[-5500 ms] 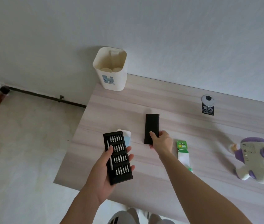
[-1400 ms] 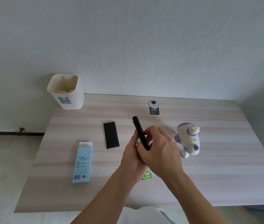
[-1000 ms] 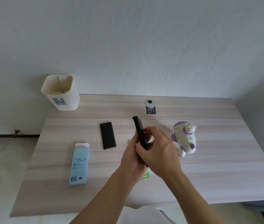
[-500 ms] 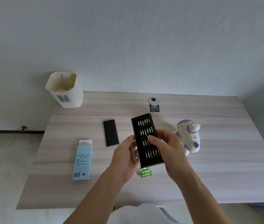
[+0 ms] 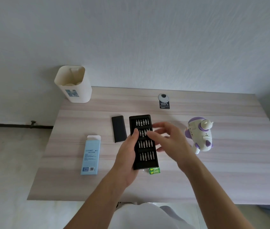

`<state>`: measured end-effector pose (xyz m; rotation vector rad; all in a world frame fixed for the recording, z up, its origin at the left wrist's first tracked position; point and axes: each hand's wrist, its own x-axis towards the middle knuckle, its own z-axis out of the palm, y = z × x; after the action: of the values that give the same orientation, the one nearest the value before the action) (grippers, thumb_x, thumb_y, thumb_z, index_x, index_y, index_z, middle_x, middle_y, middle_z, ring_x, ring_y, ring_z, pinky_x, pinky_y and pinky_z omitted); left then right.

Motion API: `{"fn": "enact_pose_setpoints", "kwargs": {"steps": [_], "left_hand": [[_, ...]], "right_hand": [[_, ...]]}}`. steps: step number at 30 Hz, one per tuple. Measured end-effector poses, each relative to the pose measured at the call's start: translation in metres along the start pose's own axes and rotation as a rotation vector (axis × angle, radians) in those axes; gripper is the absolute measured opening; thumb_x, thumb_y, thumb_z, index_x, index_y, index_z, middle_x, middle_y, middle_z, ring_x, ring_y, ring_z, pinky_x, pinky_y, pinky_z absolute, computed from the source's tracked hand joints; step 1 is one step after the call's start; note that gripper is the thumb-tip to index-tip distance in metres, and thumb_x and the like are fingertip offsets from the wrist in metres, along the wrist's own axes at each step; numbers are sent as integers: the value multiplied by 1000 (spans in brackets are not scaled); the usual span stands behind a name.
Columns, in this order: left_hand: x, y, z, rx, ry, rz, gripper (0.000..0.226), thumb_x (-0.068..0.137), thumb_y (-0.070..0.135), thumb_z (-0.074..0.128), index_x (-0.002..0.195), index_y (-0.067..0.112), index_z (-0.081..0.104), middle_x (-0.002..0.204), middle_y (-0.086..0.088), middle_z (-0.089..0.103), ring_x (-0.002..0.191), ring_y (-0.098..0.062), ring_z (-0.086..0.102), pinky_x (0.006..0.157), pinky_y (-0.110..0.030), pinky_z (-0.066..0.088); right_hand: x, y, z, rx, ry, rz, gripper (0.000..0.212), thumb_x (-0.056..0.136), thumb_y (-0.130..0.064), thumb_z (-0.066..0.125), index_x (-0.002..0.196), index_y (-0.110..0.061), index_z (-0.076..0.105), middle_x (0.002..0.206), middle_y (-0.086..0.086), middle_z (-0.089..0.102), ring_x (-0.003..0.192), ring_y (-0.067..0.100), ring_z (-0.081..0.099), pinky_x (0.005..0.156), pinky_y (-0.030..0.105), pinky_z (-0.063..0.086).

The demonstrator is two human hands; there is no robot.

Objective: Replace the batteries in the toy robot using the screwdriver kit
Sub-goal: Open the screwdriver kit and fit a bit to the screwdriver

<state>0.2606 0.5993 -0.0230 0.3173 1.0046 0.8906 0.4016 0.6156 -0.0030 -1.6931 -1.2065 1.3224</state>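
Observation:
My left hand (image 5: 127,156) holds the black screwdriver kit tray (image 5: 145,152) flat above the table, thumb on its left edge, rows of silver bits facing up. My right hand (image 5: 169,139) hovers over the tray's upper right with fingers spread, holding nothing that I can see. The white and purple toy robot (image 5: 200,134) lies on the table to the right. A green battery pack (image 5: 154,170) peeks out from under the tray's near end. The kit's black sleeve (image 5: 118,128) lies left of the tray.
A light blue box (image 5: 91,155) lies near the table's left side. A cream bin (image 5: 73,84) stands at the back left corner. A black and white tag (image 5: 164,101) lies near the wall. The wooden table (image 5: 230,171) ends close to my body.
The tray has turned from edge-on to flat with the bits facing up. My right hand has let go of it and now hovers spread above it; my left hand still holds it.

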Motion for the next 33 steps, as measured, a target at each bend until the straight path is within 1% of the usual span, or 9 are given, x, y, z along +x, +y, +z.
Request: {"fn": "enact_pose_setpoints", "kwargs": {"steps": [3, 8, 11, 15, 20, 24, 27, 30, 33], "left_hand": [[-5, 5, -2, 89, -14, 32, 37, 101, 43, 46, 124, 20, 65, 111, -12, 75, 89, -29, 73, 74, -38, 57], [-11, 14, -6, 187, -79, 98, 26, 101, 23, 51, 122, 15, 64, 109, -15, 75, 80, -32, 73, 69, -36, 59], [-14, 16, -7, 240, -80, 130, 25, 98, 11, 54, 120, 14, 64, 106, -14, 76, 81, -33, 73, 70, -36, 59], [-16, 16, -10, 272, -75, 143, 27, 97, 6, 55, 121, 15, 65, 109, -14, 75, 86, -36, 73, 73, -38, 60], [-18, 15, -10, 297, -70, 152, 29, 96, 3, 57, 122, 13, 64, 111, -13, 75, 87, -36, 73, 73, -38, 59], [-18, 15, -11, 324, -60, 160, 28, 95, 2, 58, 121, 12, 64, 110, -12, 75, 85, -36, 73, 70, -35, 58], [-18, 14, -11, 329, -55, 155, 28, 95, 2, 58, 120, 11, 65, 110, -12, 75, 84, -35, 74, 70, -35, 58], [-18, 13, -10, 313, -53, 142, 28, 95, 2, 57, 120, 11, 65, 110, -12, 75, 84, -34, 73, 70, -35, 58], [-19, 12, -10, 296, -52, 120, 29, 94, 0, 58, 119, 12, 65, 110, -10, 75, 86, -33, 74, 70, -37, 59]], "right_hand": [[13, -13, -9, -130, -50, -85, 39, 86, -35, 74, 121, -27, 60, 97, -5, 69, 69, 14, 72, 64, 33, 61], [24, -32, -17, -313, -214, -162, 45, 88, -30, 73, 130, -27, 57, 100, -7, 64, 58, 9, 70, 49, 13, 47], [25, -38, -19, -370, -278, -222, 39, 88, -26, 74, 125, -25, 62, 96, -7, 67, 60, 7, 71, 48, 11, 45], [26, -43, -18, -447, -306, -274, 35, 84, -26, 76, 117, -26, 67, 96, -10, 68, 61, 6, 70, 53, 6, 42], [31, -44, -19, -519, -311, -301, 36, 81, -35, 78, 115, -29, 67, 99, -11, 68, 65, 2, 70, 57, 7, 42], [32, -44, -20, -556, -294, -298, 35, 78, -37, 79, 110, -32, 67, 94, -11, 68, 67, -4, 66, 61, 14, 43], [32, -44, -20, -568, -288, -303, 32, 79, -35, 78, 108, -31, 67, 90, -13, 67, 61, -10, 61, 57, 10, 41], [31, -42, -18, -578, -274, -318, 29, 79, -32, 77, 106, -30, 67, 88, -12, 68, 60, -8, 62, 55, 7, 44], [28, -40, -16, -626, -231, -354, 37, 78, -36, 77, 113, -31, 66, 100, -13, 67, 69, -3, 66, 68, 14, 49]]}}
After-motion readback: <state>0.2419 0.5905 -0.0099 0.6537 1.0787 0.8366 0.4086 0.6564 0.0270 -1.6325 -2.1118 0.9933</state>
